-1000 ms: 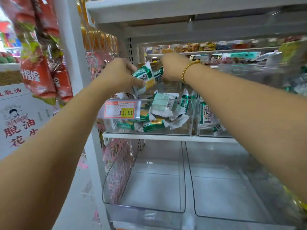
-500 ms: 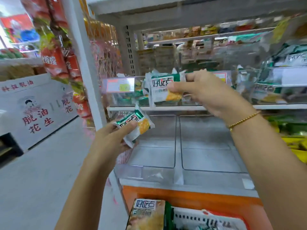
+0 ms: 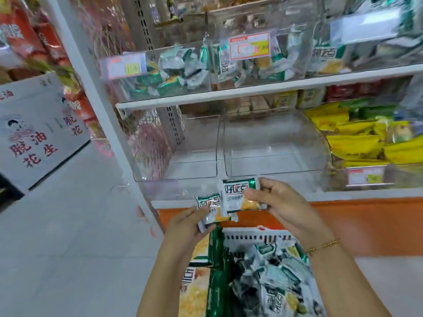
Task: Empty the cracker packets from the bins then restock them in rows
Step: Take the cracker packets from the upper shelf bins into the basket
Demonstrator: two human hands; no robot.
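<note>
Hands are hovering at lower centre: the left hand (image 3: 190, 228) is pinching a small green-and-white foil cracker packet (image 3: 211, 210) and the right hand (image 3: 286, 207) is pinching a second matching packet (image 3: 238, 193). Both are above a white slotted basket (image 3: 251, 235), whose blurred packet heap (image 3: 274, 277) is running off the bottom edge.

**Camera placement: one head-worn view**

Views: one. Mount: wide-angle camera on the person's head. Facing: forward and down, toward the shelf (image 3: 251, 92) and the empty bin (image 3: 274, 145) under it. Range: close. Both forearms enter from the bottom edge. The left hand (image 3: 187, 227), gripping a cracker packet (image 3: 211, 209), and the right hand (image 3: 286, 209), gripping a second packet (image 3: 238, 195), sit just below centre. Lower edge: basket (image 3: 251, 234) directly beneath. Left third: aisle floor (image 3: 68, 225). Straight lines bow near the edges.
</note>
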